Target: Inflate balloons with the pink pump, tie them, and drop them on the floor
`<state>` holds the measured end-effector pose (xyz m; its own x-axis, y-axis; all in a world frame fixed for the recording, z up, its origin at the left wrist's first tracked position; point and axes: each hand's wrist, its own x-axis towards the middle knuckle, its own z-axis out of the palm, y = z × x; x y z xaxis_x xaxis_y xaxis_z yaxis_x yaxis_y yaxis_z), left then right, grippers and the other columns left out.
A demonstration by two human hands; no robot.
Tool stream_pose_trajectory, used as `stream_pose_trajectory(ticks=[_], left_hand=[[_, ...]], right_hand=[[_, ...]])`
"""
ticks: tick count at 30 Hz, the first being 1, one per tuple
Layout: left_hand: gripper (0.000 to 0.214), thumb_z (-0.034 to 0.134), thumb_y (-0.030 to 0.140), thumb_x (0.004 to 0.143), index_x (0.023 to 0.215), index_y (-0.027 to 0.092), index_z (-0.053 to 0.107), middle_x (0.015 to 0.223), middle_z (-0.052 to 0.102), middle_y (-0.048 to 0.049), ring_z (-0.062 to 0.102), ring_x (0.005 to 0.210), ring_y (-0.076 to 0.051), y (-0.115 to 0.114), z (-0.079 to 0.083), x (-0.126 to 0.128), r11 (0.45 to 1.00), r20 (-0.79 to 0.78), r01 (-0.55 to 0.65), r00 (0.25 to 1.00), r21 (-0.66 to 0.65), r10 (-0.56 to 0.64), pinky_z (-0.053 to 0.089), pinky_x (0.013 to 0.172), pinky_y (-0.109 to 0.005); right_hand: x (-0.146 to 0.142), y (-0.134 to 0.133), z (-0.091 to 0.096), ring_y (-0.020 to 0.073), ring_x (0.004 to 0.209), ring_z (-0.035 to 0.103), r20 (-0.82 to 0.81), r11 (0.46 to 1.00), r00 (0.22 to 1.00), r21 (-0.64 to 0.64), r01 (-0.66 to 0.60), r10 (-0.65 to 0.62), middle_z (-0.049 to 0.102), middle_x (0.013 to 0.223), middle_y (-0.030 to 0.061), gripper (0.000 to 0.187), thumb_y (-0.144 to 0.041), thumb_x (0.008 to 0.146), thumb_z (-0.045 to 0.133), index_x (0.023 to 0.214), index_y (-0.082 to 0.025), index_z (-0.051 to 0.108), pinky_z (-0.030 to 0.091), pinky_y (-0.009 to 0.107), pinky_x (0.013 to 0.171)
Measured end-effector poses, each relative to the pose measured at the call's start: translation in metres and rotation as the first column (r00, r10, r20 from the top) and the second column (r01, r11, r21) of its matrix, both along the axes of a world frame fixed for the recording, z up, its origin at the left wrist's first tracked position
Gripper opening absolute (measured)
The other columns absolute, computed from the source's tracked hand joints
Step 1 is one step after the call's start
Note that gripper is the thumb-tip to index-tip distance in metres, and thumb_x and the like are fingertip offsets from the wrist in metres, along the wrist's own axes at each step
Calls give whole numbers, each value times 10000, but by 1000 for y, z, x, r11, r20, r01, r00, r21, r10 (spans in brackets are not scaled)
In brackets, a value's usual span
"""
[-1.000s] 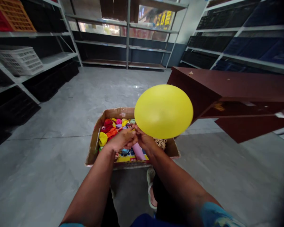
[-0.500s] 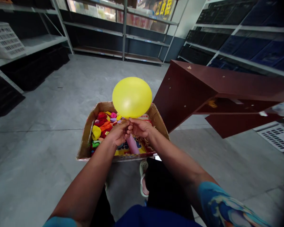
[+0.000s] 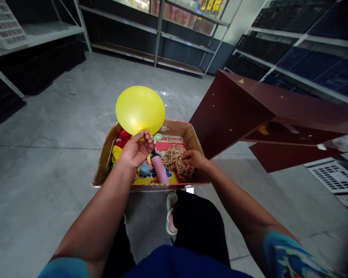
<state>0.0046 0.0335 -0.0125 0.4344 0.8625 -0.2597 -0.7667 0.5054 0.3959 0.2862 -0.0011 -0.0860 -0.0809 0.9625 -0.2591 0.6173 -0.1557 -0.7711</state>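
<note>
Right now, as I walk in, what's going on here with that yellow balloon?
A person's left hand pinches an inflated yellow balloon at its neck, near a cardboard box. The right hand is at a heap of beige cord inside the box; whether it grips any is unclear. Limp balloons and a pink tube are also in the box.

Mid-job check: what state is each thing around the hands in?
Cardboard box: open-topped.
Tan cord: loosely heaped in the box.
Large yellow balloon: inflated; whether tied, unclear.
Left hand: closed on its neck.
Right hand: at the cord, grip unclear.
Pink tube: inside the box.
Small yellow balloon: limp, partly hidden.
</note>
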Motion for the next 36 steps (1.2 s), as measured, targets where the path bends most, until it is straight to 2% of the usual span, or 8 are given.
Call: stream_pose_trajectory(ticks=[3,7,15,19,24,28,31,36], left_hand=[[74,545,187,827,788,131,573,657,558,-5,557,594,-90,1,0,-2,1000,-29,-16,999,-2,16,467,552,-197],[72,559,193,819,788,132,580,663,565,-8,563,592,-91,1,0,-2,1000,-70,-12,997,-24,10,465,543,-196],[65,580,190,803,824,132,602,656,562,-6,560,568,-86,2,0,-1,999,-100,-27,995,-34,23,449,492,-183],[61,605,176,786,822,127,604,654,571,-8,558,557,-77,-1,4,1,1000,-85,-7,996,-22,5,404,433,-154],[103,643,212,769,827,129,623,717,628,-29,618,647,-103,-3,1,4,1000,-157,14,988,-25,-18,455,489,-170],[134,653,246,765,836,133,639,866,679,-70,653,801,-147,-7,-3,9,998,-202,67,977,14,-63,505,592,-210],[120,632,230,784,827,118,642,944,682,-104,650,868,-173,-12,-4,16,993,-220,111,970,43,-99,530,667,-258],[97,596,172,802,786,85,638,765,650,-75,623,656,-136,-18,-1,25,992,-270,108,959,64,-87,540,597,-285]], right_hand=[[-4,-6,-8,172,736,548,97,999,995,38,5,-9,630,698,33,99,-103,558,707,591,-171,642,394,264,655],[-7,-8,-7,186,774,542,81,994,994,86,71,-78,630,744,57,94,-131,582,710,555,-170,629,395,277,684],[2,-5,36,114,568,543,-258,976,945,17,215,-203,642,692,23,272,-445,717,644,740,-175,612,405,237,510],[-8,-4,57,97,591,569,-429,981,883,-45,187,-188,684,820,35,270,-436,706,679,715,-180,594,398,213,491],[-25,-2,73,74,535,527,-659,974,726,-45,224,-197,637,638,-26,192,-326,683,742,710,-182,617,378,200,501],[-43,0,87,70,492,489,-647,978,745,-5,207,-160,569,536,-57,181,-321,676,747,709,-185,630,378,206,499],[-63,0,98,63,463,456,-565,995,822,22,95,-66,568,533,-61,166,-318,669,747,715,-191,651,362,205,482],[-95,2,107,119,653,570,-235,943,944,291,-161,233,671,723,2,120,-320,721,702,731,-200,697,423,248,618]])
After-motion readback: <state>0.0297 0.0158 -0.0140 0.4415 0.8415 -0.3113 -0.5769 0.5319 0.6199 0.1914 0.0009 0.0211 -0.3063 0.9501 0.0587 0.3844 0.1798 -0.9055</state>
